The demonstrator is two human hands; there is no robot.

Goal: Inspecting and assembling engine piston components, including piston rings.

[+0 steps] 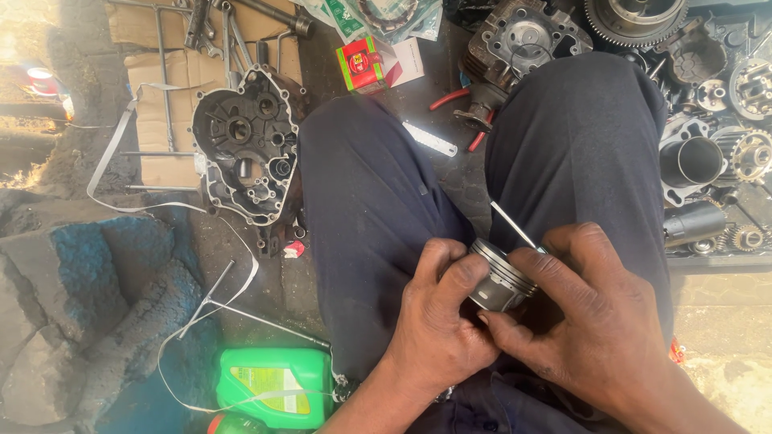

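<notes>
- A green oil jug [276, 387] lies on the dark, oil-stained ground at lower left, beside blue cloth [96, 265] and loose white strapping.
- An engine crankcase half [246, 154] rests on flattened cardboard [157, 88], with long rods and wrenches above it.
- A red-and-green carton [360, 64] and red-handled pliers [466, 112] lie between the person's knees.
- The left hand [438, 321] grips a piston [500, 277] from below, thumb laid across its skirt, over the lap.
- The right hand [591, 313] pinches the piston's crown edge and holds a thin metal strip [515, 225] that sticks up from the ring grooves.
- Judging by this, ring work is under way: bands already sit in the grooves, and the piston stands apart from any cylinder.
- A cylinder head [523, 36], gears [635, 20] and a cylinder sleeve [690, 161] crowd the ground at right; sunlight falls at both edges.
</notes>
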